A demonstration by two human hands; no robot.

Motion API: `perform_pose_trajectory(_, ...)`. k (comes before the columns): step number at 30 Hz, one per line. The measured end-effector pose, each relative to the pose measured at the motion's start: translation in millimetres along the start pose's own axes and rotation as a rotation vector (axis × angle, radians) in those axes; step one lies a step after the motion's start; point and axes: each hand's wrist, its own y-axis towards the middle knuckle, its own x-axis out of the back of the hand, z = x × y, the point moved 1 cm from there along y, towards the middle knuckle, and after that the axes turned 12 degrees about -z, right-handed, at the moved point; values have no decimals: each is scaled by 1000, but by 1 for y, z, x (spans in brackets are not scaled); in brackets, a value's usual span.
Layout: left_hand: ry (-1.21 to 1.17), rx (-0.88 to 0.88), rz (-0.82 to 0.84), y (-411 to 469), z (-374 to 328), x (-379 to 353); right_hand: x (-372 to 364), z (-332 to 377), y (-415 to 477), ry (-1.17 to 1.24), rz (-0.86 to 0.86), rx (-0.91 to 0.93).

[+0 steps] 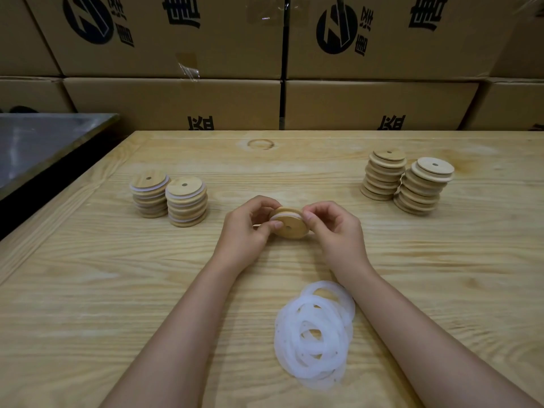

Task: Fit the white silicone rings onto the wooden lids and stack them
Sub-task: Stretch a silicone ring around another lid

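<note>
A round wooden lid [291, 226] with a small centre hole is held tilted just above the table's middle. A white silicone ring [284, 215] sits around its groove. My left hand [248, 228] pinches the lid's left edge, and my right hand [332, 228] pinches its right edge. A loose heap of white silicone rings [316, 334] lies on the table near me. Two stacks of ringed lids [170, 198] stand at the left. Two stacks of bare wooden lids [406, 182] stand at the right.
The wooden table [117, 290] is bordered at the back by a wall of printed cardboard boxes [265, 54]. A grey metal-edged surface [38, 142] adjoins the table at the far left.
</note>
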Motion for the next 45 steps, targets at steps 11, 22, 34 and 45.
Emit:
perform_pose_trajectory(11, -130, 186, 1, 1, 2, 0, 0, 1, -1, -100, 49, 90)
perform_pose_trajectory(22, -275, 335, 49, -1, -2, -1, 0, -2, 4, 70, 28, -84)
perform_pose_trajectory(34, -334, 270, -533, 18, -5, 24, 0, -14, 9, 107, -23, -226)
perform_pose_trajectory(45, -224, 330, -868, 31, 16, 77, 0, -15, 9, 59, 1, -221)
